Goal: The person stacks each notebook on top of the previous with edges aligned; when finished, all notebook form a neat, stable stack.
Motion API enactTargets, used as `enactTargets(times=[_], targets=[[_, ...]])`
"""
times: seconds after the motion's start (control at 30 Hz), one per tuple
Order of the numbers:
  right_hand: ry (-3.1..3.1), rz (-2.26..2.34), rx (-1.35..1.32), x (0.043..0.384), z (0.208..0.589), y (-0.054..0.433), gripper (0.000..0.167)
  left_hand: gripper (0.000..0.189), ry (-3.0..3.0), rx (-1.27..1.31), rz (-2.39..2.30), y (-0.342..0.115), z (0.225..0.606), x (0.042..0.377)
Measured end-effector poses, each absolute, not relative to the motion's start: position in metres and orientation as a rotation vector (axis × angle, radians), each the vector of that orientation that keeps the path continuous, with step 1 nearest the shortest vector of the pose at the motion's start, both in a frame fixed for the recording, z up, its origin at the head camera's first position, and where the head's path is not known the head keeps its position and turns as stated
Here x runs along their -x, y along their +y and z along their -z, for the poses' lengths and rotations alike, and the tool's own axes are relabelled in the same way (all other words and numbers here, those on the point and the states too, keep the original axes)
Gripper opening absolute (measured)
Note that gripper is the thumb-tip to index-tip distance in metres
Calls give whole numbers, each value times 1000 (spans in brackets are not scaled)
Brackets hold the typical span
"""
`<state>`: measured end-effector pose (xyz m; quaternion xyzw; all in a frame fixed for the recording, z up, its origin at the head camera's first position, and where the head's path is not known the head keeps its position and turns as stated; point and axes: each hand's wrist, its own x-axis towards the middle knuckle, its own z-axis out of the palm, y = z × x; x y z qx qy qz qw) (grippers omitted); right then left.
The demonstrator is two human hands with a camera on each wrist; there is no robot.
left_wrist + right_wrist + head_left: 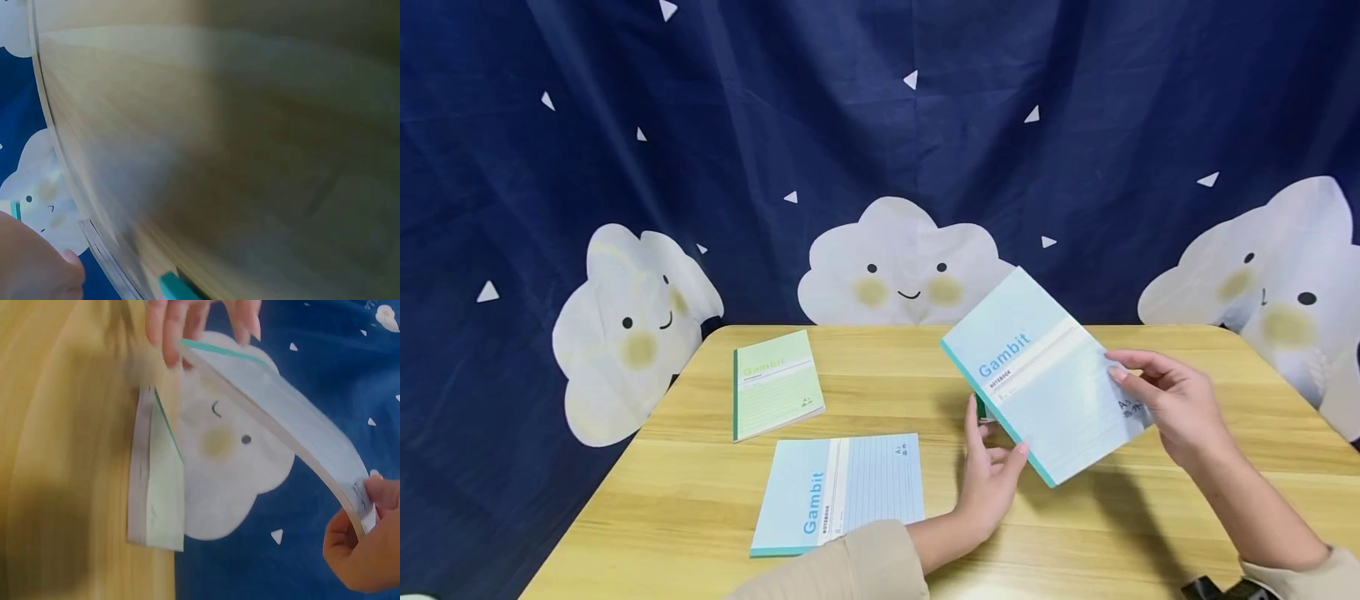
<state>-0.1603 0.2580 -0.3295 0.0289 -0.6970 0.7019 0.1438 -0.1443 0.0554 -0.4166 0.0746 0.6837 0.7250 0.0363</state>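
Note:
My right hand (1183, 410) pinches a light blue Gambit notebook (1037, 367) by its right edge, thumb on the cover. The notebook is raised and tilted, its teal spine towards the lower left, and the right wrist view shows it bowing. At the spine's lower part is my left hand (987, 496), its thumb tip right at the edge and its fingers extended, partly behind the notebook. The right wrist view has those left fingers (172, 337) spread beside the spine. Below the raised notebook lies a pale green notebook (165, 500), mostly hidden in the head view.
On the table (880, 367), a green Gambit notebook (778, 387) lies at the back left. Nearer, a second blue notebook (872, 483) lies sideways, partly covered by my left sleeve (865, 567). A dark blue curtain (760, 108) with white clouds hangs behind the table.

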Motion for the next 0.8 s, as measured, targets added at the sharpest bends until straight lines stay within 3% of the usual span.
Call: enactTargets(times=[0.17,0.27,0.4,0.47,0.6,0.8], targets=[[-1866,-2130,42,168,342,250,26,74,2049,-296,-2280,58,414,148],[-1838,-2137,121,192,383,270,21,64,2032,-355,-2305,55,414,153],[-1848,-2137,226,224,441,301,37,55,2086,-433,-2269,48,414,163],[-1853,-2145,265,225,449,301,39,54,2123,-457,-2232,44,414,168],[-1907,-2140,291,219,443,294,38,53,2150,-502,-2168,37,411,178],[-2119,-2032,278,198,395,273,17,54,2157,-556,-2100,28,402,200]])
